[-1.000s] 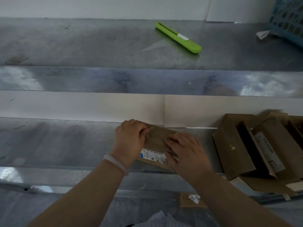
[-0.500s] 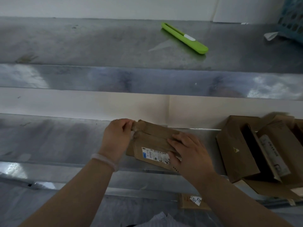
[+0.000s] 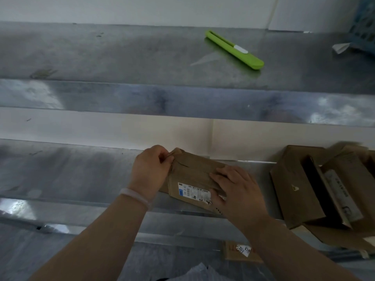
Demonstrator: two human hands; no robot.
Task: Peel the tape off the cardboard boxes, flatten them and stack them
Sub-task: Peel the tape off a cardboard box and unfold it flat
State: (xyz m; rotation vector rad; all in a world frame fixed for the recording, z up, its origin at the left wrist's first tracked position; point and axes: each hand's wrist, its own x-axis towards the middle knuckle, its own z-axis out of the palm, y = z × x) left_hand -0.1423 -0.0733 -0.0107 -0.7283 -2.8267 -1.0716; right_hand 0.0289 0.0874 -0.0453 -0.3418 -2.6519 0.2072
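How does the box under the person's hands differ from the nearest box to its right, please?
The handled box is closed; the neighbouring box stands open, showing a dark inside. The left hand pinches the handled box's corner and the right hand presses its top; no hand touches the neighbouring box. Both are brown cardboard.

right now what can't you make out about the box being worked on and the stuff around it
All from the head view, the only one:
What the left hand has in its grip at the box corner, tape or flap: its fingers cover it.
Print on the label: too small.
The box's near right end: under the right hand.
The blue basket: cut off by the frame's corner.
The boxes at right: far side blurred, cut by the edge.
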